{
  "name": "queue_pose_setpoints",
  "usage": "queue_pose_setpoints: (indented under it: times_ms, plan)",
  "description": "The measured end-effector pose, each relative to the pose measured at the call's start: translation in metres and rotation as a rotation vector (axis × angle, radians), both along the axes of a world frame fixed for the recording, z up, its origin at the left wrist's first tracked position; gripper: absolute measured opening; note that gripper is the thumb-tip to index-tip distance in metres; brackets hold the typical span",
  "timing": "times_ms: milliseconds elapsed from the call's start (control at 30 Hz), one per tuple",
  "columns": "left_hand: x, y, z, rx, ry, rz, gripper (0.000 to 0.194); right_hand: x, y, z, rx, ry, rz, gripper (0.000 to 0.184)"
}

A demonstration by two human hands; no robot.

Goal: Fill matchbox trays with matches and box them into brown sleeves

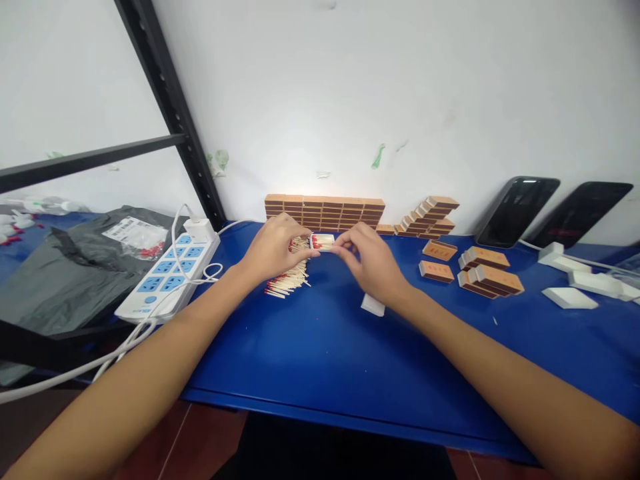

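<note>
Both hands meet at the middle of a blue table (320, 347). Between them is a small open matchbox tray (323, 241) with red-tipped matches in it; my left hand (274, 248) pinches its left end and my right hand (371, 261) pinches its right end, fingers curled. Under my left hand lies a loose pile of matches (290, 280). A small white piece (373, 305), perhaps an empty tray, lies under my right wrist.
A row of stacked brown matchboxes (325, 212) lines the wall, with a stepped stack (427, 217) and loose boxes (487, 277) to the right. A white power strip (167, 273) and grey bag (75, 267) sit left. Two dark phones (515, 210) lean against the wall.
</note>
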State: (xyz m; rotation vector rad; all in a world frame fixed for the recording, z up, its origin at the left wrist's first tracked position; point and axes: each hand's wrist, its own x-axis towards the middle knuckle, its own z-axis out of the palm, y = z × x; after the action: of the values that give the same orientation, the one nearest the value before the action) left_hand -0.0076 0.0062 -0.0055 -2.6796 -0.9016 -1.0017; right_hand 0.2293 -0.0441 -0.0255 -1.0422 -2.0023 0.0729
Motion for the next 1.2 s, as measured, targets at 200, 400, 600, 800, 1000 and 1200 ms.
queue_pose_setpoints:
  times_ms: [200, 400, 600, 800, 1000, 1200]
  plan:
    - [0.006, -0.007, 0.0, -0.045, 0.012, -0.043, 0.038, 0.011, 0.009, 0.0, -0.036, -0.027, 0.017, 0.006]
    - [0.008, -0.007, -0.003, -0.079, -0.01, -0.05, 0.04, 0.013, 0.006, 0.001, -0.022, -0.091, 0.057, 0.009]
    - [0.01, -0.011, -0.003, -0.109, 0.011, -0.055, 0.036, 0.022, 0.002, 0.028, -0.082, -0.057, 0.043, 0.017]
    - [0.016, -0.018, -0.006, -0.165, 0.124, -0.049, 0.037, 0.054, -0.014, 0.041, -0.402, -0.264, 0.077, 0.019]
    - [0.02, -0.025, -0.011, -0.19, 0.189, -0.026, 0.036, 0.088, -0.035, 0.038, -0.543, -0.369, 0.305, 0.041]
    - [0.023, -0.03, -0.012, -0.184, 0.187, -0.026, 0.053, 0.099, -0.036, 0.043, -0.588, -0.434, 0.267, 0.027]
